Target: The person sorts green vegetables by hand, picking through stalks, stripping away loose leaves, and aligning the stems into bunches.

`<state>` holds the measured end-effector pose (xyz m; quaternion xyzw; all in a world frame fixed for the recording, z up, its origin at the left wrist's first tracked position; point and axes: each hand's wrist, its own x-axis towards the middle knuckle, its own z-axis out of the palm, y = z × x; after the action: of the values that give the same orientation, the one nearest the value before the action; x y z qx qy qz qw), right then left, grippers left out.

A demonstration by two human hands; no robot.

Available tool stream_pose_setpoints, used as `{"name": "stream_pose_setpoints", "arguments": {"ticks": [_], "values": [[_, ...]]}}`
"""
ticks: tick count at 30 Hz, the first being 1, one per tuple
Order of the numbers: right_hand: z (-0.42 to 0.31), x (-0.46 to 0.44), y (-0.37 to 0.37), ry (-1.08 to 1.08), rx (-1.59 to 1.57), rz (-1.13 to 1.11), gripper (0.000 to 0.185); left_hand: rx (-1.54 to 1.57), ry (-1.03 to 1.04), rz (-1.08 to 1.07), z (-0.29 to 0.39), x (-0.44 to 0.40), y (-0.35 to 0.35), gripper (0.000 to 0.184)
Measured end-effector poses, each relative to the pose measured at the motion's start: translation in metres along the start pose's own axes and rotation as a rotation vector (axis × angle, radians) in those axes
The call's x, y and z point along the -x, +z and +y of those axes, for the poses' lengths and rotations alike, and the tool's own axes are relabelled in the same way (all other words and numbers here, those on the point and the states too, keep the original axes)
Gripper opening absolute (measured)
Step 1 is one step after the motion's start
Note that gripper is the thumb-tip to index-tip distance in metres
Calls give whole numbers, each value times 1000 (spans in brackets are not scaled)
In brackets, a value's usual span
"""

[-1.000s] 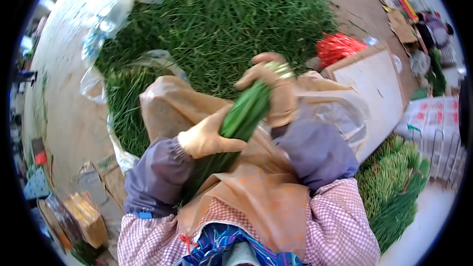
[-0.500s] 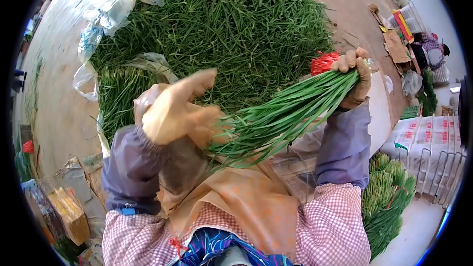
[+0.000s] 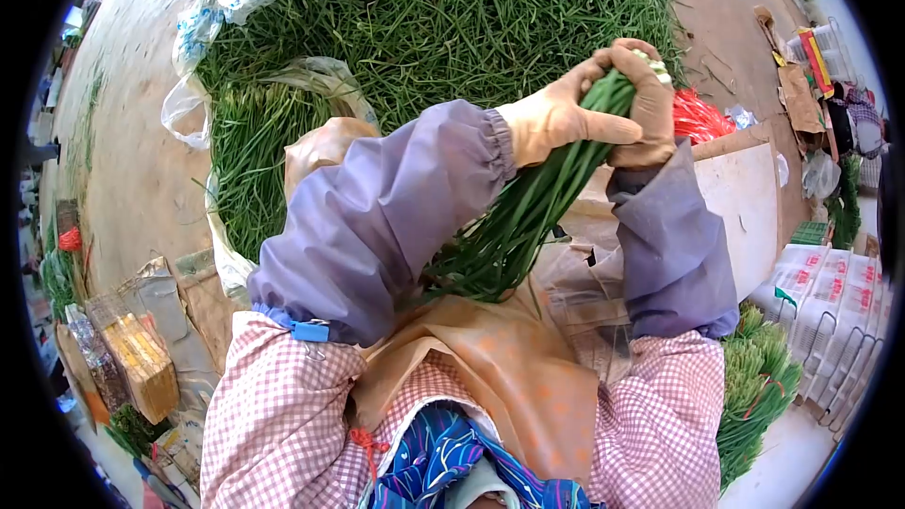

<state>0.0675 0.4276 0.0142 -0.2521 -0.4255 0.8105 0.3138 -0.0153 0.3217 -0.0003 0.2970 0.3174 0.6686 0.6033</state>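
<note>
Both hands, in tan gloves, meet on a bunch of garlic chives (image 3: 551, 203) raised before my chest. My right hand (image 3: 649, 113) is closed round the bunch near its pale cut ends. From the other side, my left hand (image 3: 566, 118) wraps the stems just beneath, its thumb lying across them. The green leaves hang down towards the tan apron (image 3: 509, 349) on my lap. Just right of my right hand lies a tuft of red ties (image 3: 699, 118).
A broad heap of loose chives (image 3: 471, 19) spreads ahead, edged at left by plastic sheeting (image 3: 226, 0). More chives (image 3: 264, 151) stand at my left. Tied bunches (image 3: 754, 386) and white crates (image 3: 820, 302) are at right. A person (image 3: 863, 108) is at far right.
My left hand, open and blurred by motion at the leaf tips before, has moved right and up onto the stems. The bunch has turned steeper, leaves hanging down.
</note>
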Motion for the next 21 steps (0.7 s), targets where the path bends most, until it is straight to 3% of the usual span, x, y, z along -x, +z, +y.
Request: {"name": "stream_pose_setpoints", "arguments": {"ticks": [2, 4, 6, 8, 10, 12, 14, 16, 19, 21], "values": [[9, -2, 18, -28, 230, 45, 10, -32, -100, 0, -11, -3, -20, 77], [21, -23, 10, -156, 411, -17, 12, -13, -188, 62, -1, 4, -20, 50], [19, -32, 9, -34, 465, -80, 10, -86, -322, 151, 5, 4, -25, 35], [11, -45, 5, 164, 419, -153, 8, -42, -353, 218, 10, 4, -23, 29], [8, -63, -9, 209, 477, -311, 6, -31, -387, 261, 8, 0, -27, 25], [10, -70, -18, 163, 445, -299, 6, -53, -426, 277, 5, -7, -33, 24], [4, -89, -33, -49, 337, -230, 7, -19, -372, 331, 7, -9, -34, 29], [-17, -95, -50, -154, 231, 57, 9, 39, -310, 469, 13, -12, -45, 30], [-39, -67, -36, -195, 504, 0, 8, 207, -239, 621, 18, -13, -68, 24], [-36, -29, -16, -151, 543, -197, 11, 248, -189, 689, 24, -13, -68, 21]]}}
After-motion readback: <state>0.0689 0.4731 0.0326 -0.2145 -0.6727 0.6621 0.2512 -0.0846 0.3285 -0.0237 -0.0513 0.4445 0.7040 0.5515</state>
